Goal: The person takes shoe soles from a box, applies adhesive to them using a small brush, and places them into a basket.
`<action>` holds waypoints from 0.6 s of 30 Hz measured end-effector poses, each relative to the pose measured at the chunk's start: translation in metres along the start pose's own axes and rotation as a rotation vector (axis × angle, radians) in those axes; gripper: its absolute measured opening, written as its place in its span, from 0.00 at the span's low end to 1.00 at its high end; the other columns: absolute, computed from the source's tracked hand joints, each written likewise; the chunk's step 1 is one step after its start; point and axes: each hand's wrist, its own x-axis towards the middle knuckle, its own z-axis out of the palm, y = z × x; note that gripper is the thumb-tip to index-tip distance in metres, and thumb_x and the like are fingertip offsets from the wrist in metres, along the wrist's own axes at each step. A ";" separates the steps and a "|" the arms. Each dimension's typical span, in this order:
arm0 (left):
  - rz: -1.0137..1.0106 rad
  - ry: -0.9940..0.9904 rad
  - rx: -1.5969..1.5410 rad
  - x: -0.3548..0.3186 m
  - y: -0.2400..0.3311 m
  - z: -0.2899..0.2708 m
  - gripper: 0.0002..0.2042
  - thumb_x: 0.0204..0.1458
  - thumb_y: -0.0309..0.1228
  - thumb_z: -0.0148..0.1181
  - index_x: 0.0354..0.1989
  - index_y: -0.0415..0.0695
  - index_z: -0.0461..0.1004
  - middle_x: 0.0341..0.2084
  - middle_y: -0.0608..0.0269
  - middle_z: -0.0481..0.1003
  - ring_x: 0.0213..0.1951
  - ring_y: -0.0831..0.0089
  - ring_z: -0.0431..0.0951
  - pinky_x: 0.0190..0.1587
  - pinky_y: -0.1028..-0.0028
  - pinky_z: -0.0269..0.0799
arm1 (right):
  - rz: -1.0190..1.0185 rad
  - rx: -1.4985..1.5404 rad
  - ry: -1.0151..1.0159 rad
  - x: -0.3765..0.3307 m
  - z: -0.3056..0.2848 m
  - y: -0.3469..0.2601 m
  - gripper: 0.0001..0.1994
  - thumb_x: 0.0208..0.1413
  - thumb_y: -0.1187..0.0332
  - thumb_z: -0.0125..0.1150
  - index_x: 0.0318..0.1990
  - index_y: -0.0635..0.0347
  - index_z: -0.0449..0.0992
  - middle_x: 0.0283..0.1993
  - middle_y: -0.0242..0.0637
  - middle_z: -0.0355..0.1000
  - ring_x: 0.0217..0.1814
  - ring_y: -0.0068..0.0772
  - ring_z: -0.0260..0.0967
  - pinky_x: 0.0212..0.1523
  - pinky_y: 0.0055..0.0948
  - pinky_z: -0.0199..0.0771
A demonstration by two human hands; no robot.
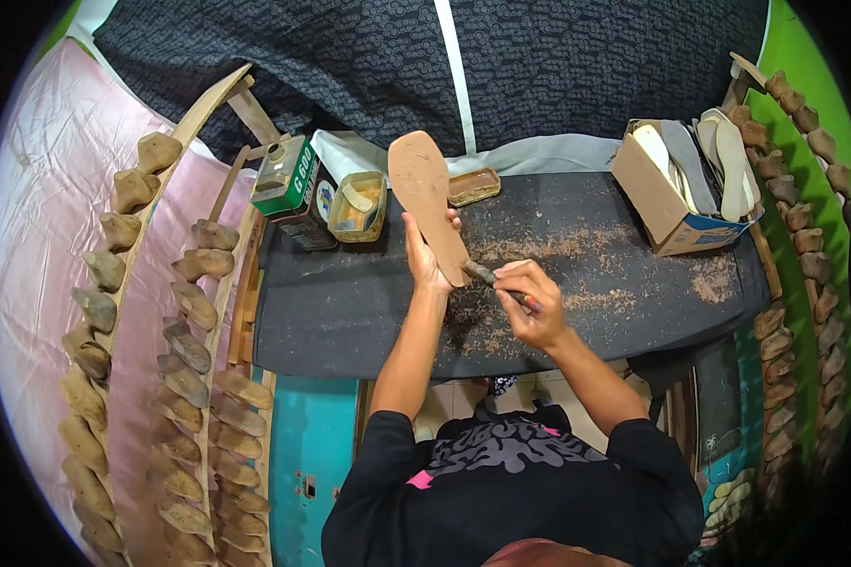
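While gripped: one sole [428, 203], one knife [497, 279]

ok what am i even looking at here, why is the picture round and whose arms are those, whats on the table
There is no machine here: the arms belong to a person wearing a camera on the head, looking down. Its very wide lens bends the edges, so the picture looks round.

The left hand holds a flat brown shoe sole upright. The right hand grips a small tool against the sole's lower edge.

Below is a dark table strewn with brown shavings. At its back stand a green tin, a clear tub and a shallow tray. A cardboard box of pale insoles sits at the right. Racks of wooden shoe forms line both sides.
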 end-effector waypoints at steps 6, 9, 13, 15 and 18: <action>0.107 0.019 0.002 0.000 0.008 -0.012 0.29 0.63 0.55 0.45 0.56 0.40 0.66 0.35 0.54 0.75 0.36 0.67 0.77 0.40 0.72 0.77 | 0.021 0.107 -0.062 -0.006 0.012 -0.003 0.07 0.47 0.82 0.63 0.35 0.64 0.77 0.37 0.44 0.74 0.42 0.44 0.75 0.43 0.36 0.75; 0.188 0.038 0.032 -0.003 0.012 -0.011 0.28 0.63 0.55 0.44 0.56 0.40 0.66 0.36 0.54 0.75 0.36 0.67 0.77 0.40 0.71 0.77 | 0.037 0.169 -0.062 -0.002 0.013 -0.002 0.06 0.47 0.82 0.63 0.34 0.65 0.76 0.36 0.43 0.74 0.41 0.43 0.75 0.43 0.35 0.75; 0.224 0.079 0.114 -0.007 0.013 -0.003 0.27 0.64 0.55 0.43 0.55 0.41 0.66 0.36 0.54 0.75 0.36 0.67 0.78 0.39 0.71 0.77 | 0.045 0.100 0.025 -0.002 0.015 -0.001 0.06 0.47 0.82 0.63 0.34 0.65 0.76 0.36 0.43 0.74 0.41 0.43 0.75 0.42 0.36 0.76; 0.256 0.106 0.125 -0.009 0.013 0.001 0.27 0.65 0.54 0.43 0.55 0.41 0.66 0.36 0.54 0.75 0.37 0.67 0.78 0.39 0.71 0.77 | -0.027 0.006 -0.032 -0.006 0.021 -0.008 0.06 0.47 0.82 0.63 0.34 0.65 0.76 0.36 0.44 0.74 0.41 0.44 0.75 0.42 0.36 0.75; 0.284 0.141 0.148 -0.012 0.016 0.000 0.28 0.64 0.55 0.44 0.56 0.40 0.65 0.36 0.54 0.74 0.37 0.67 0.76 0.42 0.71 0.77 | -0.035 0.055 -0.058 -0.006 0.025 -0.011 0.06 0.47 0.82 0.64 0.34 0.66 0.76 0.36 0.45 0.74 0.41 0.44 0.74 0.42 0.36 0.75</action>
